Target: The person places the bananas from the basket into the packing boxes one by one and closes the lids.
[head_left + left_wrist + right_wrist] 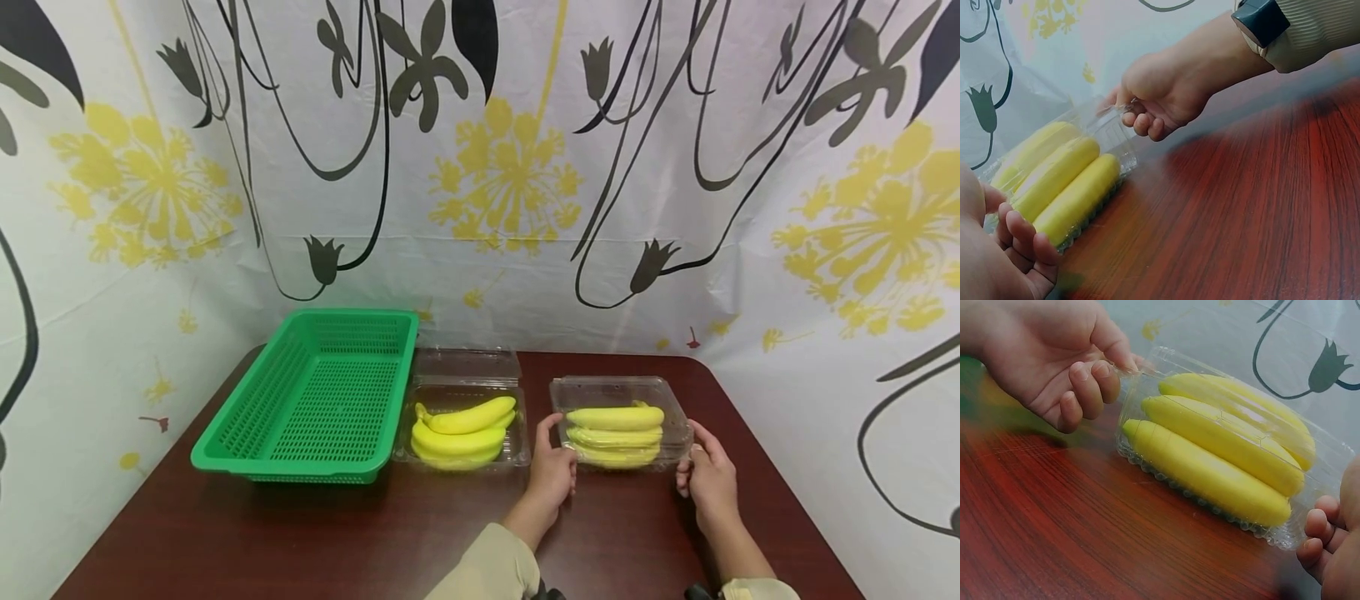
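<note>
A clear plastic clamshell box (611, 393) with yellow bananas (1210, 469) inside is at the right of the table, its lid folded down over them. At its left edge, my left hand (553, 471) pinches the rim between thumb and fingers, the other fingers curled below. My right hand (708, 479) grips the opposite edge, thumb toward me and index finger along the side. In the right wrist view the left hand (1063, 359) holds a corner of the box. I cannot tell whether its base touches the table.
A second clamshell box (517, 450) stands left of the held one, its lid raised at the back, with a bunch of bananas (457, 433) inside. Farther left is a green plastic basket (300, 467). Beneath lies a dark red wooden table (300, 542); a patterned cloth (487, 292) hangs behind.
</note>
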Tool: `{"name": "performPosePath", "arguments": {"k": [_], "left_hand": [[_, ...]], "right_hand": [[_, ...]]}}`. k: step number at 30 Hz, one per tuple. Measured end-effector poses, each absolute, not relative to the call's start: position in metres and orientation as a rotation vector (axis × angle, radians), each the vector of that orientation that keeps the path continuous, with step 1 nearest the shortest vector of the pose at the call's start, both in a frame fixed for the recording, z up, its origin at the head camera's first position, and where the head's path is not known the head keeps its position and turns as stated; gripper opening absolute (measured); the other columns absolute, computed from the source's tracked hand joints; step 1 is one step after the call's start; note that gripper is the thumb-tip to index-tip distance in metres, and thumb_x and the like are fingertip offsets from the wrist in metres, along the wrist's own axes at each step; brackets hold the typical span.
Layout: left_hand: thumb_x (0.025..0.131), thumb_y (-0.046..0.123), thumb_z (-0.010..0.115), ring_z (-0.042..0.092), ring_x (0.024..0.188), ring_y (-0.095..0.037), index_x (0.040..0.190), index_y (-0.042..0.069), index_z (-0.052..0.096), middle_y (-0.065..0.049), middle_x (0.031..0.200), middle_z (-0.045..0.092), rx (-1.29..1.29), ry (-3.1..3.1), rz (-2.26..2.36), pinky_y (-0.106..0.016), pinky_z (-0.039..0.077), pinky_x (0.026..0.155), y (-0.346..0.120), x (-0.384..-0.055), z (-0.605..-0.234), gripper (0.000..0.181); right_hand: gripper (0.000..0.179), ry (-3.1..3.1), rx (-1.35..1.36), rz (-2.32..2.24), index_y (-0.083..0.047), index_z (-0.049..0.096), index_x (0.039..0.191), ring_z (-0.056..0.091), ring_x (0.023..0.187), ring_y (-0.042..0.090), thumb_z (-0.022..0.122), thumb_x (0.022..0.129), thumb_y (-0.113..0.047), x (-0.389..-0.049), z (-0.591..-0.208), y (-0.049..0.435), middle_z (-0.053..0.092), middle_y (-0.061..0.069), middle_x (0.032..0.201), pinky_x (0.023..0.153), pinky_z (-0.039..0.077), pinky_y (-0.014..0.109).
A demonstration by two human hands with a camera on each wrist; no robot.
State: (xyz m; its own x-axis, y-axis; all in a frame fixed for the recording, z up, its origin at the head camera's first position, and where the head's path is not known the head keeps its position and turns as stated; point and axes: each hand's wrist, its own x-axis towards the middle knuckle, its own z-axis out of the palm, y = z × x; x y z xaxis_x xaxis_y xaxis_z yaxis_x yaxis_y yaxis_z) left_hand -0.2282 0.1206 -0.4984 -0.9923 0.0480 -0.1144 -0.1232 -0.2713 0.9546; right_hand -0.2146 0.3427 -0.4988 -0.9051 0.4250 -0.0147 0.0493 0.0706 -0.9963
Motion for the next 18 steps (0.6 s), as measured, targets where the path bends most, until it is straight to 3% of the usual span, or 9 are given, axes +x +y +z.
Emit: {"name": "performPosePath", "arguments": {"k": [18], "left_hand": [[0.091,-0.004,0.055,0.048,0.05,-0.013,0.144,0.022,0.043,-0.003,0.068,0.051,-0.062,1.912,2.368,-0.021,0.035,0.043,0.1173,-0.231,-0.4916,0.06]], "right_hand": [[0.038,-1.785,-0.62,2.137,-0.018,0.042,0.143,0.053,0.05,0.009,0.039,0.105,-0.019,-0.2178,-0.4929,0.3344,0.056,-0.002,0.063,0.045,0.046,0.023]]}}
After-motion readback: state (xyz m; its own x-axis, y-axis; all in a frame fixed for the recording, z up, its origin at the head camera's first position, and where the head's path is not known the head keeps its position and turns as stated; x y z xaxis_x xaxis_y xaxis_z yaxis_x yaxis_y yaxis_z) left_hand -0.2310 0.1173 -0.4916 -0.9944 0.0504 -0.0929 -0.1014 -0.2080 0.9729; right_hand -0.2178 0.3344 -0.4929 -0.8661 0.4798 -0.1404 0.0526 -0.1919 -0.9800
